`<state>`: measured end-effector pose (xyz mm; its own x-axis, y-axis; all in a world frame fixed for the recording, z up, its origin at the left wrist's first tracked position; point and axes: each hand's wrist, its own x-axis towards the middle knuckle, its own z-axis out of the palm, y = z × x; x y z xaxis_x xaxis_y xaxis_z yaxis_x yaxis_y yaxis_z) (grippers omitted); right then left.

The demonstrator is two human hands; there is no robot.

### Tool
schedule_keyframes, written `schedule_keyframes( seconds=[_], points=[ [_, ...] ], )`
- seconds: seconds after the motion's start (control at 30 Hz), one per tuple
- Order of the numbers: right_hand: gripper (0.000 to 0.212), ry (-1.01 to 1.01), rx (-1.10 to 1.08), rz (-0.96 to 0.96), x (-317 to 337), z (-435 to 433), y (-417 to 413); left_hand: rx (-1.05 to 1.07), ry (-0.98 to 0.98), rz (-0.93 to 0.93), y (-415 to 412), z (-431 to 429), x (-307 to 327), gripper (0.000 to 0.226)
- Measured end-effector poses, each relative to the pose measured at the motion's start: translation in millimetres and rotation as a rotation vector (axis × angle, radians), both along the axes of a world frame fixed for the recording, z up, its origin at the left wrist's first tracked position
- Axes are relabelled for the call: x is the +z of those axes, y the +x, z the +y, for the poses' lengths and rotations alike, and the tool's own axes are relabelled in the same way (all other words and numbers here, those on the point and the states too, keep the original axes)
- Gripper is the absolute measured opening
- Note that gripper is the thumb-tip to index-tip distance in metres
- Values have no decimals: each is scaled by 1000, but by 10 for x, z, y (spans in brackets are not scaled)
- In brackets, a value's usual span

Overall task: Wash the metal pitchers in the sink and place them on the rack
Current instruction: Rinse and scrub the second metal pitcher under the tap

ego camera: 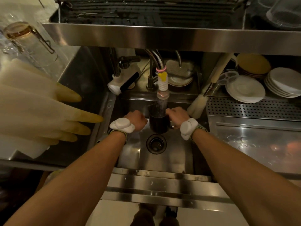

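Pitcher (158, 123) in sink (175, 152), under faucet (162, 88) (plates (246, 89) to R, rack (146, 12) abv).

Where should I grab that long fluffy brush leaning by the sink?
Put your grip on the thick cream handle of the brush, above its fluffy head. It leans head-down at the back right corner of the sink, handle slanting up under the shelf. Probably come from the sink side, low: plates sit close on its right.

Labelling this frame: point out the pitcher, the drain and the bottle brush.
pitcher (158, 124), head view, dark side wall.
drain (156, 144), head view, its centre.
bottle brush (197, 106), head view, white bristle head.
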<state>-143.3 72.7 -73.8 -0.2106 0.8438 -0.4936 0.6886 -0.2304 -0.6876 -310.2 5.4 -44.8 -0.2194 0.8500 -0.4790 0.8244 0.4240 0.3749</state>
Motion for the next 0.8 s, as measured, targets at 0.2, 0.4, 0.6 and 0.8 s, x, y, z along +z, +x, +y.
schedule_keyframes(
  seconds=[0.2,0.4,0.6,0.8],
  points=[
    [36,17,-47,-18,-67,24,30,-9,1,-7,17,2,-3,34],
    [42,-42,-13,-38,-56,80,127,-8,-4,0,-29,52,-34,34],
    [37,-6,-8,-16,-70,57,4,-15,-8,10,-5,74,-38,34],
    [34,-40,-22,-38,9,127,83,-21,9,-8,-29,65,-25,33]
  ],
)
